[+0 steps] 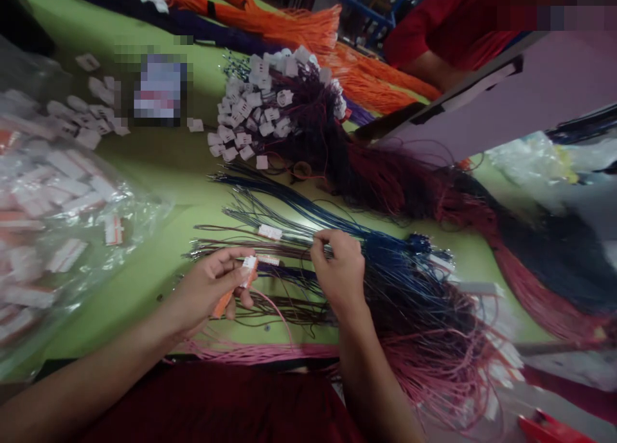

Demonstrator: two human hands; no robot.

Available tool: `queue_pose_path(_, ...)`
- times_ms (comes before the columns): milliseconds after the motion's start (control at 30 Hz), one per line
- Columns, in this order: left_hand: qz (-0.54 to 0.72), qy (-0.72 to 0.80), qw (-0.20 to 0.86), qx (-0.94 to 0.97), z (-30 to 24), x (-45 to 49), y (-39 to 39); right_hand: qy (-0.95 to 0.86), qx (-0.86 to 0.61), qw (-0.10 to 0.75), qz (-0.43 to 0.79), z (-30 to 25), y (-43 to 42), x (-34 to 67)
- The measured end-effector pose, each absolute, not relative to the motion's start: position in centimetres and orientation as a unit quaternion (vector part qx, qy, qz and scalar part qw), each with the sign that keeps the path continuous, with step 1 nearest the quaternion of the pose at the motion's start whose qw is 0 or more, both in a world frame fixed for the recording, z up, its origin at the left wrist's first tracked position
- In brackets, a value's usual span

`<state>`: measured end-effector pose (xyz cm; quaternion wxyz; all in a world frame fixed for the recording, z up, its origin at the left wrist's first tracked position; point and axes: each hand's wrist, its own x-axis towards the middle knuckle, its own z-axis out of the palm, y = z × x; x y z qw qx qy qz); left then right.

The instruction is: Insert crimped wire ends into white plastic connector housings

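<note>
Clamping white-orange connector (249, 271), white end jutting beyond grasp, left hand (207, 290); right hand (342, 268) curled above wires (390, 250), hold unclear.

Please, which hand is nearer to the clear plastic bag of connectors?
Left. The left hand, holding a white-and-orange connector, is just to the right of the clear plastic bag; the right hand is farther right, over the spread wires.
</note>
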<state>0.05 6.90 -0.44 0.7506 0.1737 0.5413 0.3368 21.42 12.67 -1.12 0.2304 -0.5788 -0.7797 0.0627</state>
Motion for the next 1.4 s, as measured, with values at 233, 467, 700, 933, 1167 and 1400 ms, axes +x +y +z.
queue_pose_path(233, 0.379, 0.520, 0.736, 0.212, -1.6, 0.5, 6.7, -0.808, -0.431, 0.271, 0.295, 1.4, 10.9, 17.5)
queue_pose_path(467, 0.377, 0.521, 0.738, 0.205, -1.4, 0.5, 6.8, -0.720, -0.573, 0.278, 0.277, 2.1, 10.6, 17.9)
queue_pose_path(700, 0.376, 0.528, 0.732, 0.210, -1.1, 0.5, 6.7, -0.725, -0.456, 0.239, 0.458, 2.9, 8.8, 16.7)
queue_pose_path(933, 0.367, 0.507, 0.755, 0.194, -1.1, 0.4, 6.7, -0.763, -0.519, 0.231, 0.308, 0.2, 8.7, 17.6)
queue_pose_path(1167, 0.344, 0.502, 0.772, 0.184, -1.1, 0.3, 6.8, -0.778, -0.521, 0.214, 0.278, 0.9, 8.5, 17.5)
queue_pose_path(1400, 0.333, 0.507, 0.772, 0.193, -1.5, 0.1, 6.6, -0.780, -0.517, 0.191, 0.298, 0.9, 8.6, 17.7)
